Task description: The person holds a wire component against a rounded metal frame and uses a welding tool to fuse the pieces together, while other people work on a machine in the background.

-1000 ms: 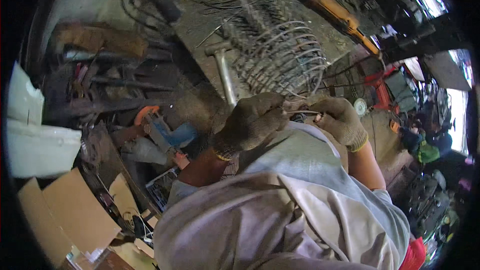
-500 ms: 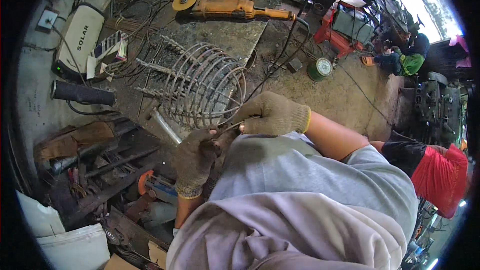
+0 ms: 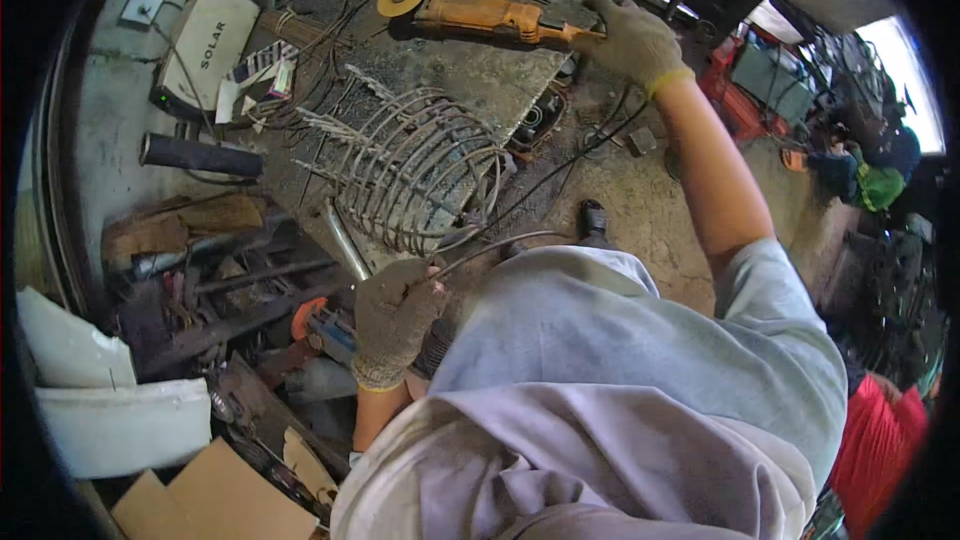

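Grinder (image 3: 480, 16) lies beyond the wire cage (image 3: 424, 168): likely heavy, rigid, disc (image 3: 394, 4) brittle; we'd take it by the body. Our right hand (image 3: 638, 42) is at its tail, can't tell if closed. Our left hand (image 3: 396, 312), nearside of the cage, pinches a stiff-looking rod (image 3: 497, 244).

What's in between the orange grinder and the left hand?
In the head view, a cage of curved metal rods lies between the orange grinder and the gloved left hand, with some grey worktop showing near the grinder.
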{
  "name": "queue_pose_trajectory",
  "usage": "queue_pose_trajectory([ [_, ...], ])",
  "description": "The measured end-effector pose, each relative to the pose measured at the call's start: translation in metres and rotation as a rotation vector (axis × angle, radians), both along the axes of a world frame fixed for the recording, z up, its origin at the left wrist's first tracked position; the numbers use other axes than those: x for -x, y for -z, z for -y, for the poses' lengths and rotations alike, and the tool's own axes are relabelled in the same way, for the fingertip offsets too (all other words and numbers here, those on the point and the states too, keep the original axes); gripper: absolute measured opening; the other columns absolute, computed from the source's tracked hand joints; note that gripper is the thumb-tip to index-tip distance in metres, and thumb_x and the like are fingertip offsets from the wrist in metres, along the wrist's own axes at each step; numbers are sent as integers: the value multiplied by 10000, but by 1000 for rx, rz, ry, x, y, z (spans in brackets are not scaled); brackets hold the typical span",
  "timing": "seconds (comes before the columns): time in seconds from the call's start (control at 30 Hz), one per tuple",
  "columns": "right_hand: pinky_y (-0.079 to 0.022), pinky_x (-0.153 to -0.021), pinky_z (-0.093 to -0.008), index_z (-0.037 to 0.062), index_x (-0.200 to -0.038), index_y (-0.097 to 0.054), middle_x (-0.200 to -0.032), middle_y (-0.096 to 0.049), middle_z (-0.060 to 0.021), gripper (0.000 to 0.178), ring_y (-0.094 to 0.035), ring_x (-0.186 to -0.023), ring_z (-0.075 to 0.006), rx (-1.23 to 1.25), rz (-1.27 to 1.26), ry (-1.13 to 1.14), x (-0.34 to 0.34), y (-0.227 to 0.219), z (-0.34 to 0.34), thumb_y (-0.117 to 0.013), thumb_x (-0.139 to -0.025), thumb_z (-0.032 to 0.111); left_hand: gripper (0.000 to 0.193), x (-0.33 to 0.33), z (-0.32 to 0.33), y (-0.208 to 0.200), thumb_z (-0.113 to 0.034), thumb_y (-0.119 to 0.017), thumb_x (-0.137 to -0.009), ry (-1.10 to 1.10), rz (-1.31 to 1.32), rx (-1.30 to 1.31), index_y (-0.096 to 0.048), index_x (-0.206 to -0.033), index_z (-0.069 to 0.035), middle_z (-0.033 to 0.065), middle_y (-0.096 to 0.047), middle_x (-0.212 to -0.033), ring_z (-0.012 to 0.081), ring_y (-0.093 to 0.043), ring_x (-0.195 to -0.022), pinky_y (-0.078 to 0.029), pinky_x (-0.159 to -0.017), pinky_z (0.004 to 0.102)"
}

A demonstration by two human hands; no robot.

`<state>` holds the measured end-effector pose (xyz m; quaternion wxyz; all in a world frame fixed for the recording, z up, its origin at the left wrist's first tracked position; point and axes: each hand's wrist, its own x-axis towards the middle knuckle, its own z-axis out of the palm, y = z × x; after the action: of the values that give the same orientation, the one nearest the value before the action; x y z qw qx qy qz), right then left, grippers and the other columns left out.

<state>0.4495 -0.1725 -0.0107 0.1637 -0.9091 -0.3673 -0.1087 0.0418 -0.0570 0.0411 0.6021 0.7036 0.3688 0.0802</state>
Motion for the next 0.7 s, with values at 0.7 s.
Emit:
queue_pose_trajectory([
  [0.7,-510,-874,-468,-11,-1112,-627,-1035,-668,-272,521,-638,-1029,-421,125,-930,-534,24,54,-11,-617,-835,431,185,-81,118,2,-142,-708,-842,-471,-270,-36,-645,-940,3,73,-601,-757,157,-565,-668,-451,-609,319],
])
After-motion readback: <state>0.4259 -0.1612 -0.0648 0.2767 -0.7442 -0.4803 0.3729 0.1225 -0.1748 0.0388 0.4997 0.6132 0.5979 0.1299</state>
